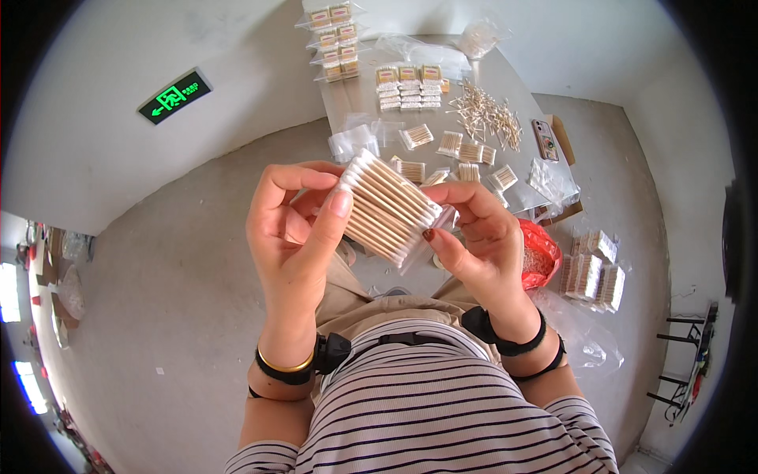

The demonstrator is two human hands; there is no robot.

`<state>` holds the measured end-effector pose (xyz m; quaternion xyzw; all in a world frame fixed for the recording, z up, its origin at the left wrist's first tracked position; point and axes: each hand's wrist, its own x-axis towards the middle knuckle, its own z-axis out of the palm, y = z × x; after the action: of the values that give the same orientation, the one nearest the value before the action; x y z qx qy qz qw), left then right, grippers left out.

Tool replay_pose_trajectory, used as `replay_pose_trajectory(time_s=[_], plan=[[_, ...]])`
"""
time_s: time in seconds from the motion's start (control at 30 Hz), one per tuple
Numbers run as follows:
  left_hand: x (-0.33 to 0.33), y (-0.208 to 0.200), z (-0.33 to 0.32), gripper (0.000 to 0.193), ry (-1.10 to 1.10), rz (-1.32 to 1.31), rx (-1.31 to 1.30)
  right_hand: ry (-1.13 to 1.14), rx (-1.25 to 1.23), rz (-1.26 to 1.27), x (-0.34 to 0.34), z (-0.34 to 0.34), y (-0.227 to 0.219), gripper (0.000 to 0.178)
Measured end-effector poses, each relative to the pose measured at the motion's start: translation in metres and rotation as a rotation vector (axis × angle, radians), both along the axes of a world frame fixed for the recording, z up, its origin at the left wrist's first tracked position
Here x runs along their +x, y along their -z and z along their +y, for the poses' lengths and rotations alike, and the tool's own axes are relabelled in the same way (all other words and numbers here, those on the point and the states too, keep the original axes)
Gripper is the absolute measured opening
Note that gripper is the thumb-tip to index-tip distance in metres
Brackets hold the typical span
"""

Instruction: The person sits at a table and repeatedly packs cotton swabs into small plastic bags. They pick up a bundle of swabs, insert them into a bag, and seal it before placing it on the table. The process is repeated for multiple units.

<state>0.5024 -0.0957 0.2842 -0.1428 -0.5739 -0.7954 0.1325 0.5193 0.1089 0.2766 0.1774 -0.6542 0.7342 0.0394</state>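
Flat row of white-tipped, pale wooden cotton swabs [385,207] before me, sticks running far-left to near-right. My left hand [296,229] pinches its left end; my right hand [483,246] pinches clear plastic film [414,253] at the right.

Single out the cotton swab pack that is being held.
The swab pack pinched between the left hand and right hand; the smaller-looking packs beyond lie on the table, unheld.
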Motion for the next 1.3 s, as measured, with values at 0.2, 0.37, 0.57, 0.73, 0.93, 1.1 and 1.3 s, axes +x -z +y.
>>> replay_pose_trajectory(time_s=[0.2,0.37,0.57,0.73,0.93,1.1,1.3], plan=[[0.002,-0.001,0.0,0.015,0.036,0.035,0.005,0.021,0.041,0.073,0.001,0.003,0.003,0.037],[0.002,0.0,-0.001,0.017,0.062,0.05,0.024,0.035,0.071,0.123,0.002,0.004,0.0,0.037],[0.001,0.0,0.001,0.016,0.079,0.03,0.055,0.073,0.139,0.161,0.006,0.006,-0.005,0.038],[0.003,0.0,0.003,0.019,0.105,0.011,0.141,0.092,0.134,0.17,0.005,0.006,-0.006,0.038],[0.001,-0.001,0.005,0.024,0.117,0.093,0.038,0.106,0.119,0.17,0.004,0.008,-0.003,0.037],[0.003,-0.003,0.006,0.03,0.075,0.159,-0.066,0.122,0.084,0.121,0.005,0.006,-0.001,0.036],[0.007,-0.008,0.011,0.029,-0.009,0.301,-0.236,0.161,0.236,0.216,-0.001,0.006,0.0,0.034]])
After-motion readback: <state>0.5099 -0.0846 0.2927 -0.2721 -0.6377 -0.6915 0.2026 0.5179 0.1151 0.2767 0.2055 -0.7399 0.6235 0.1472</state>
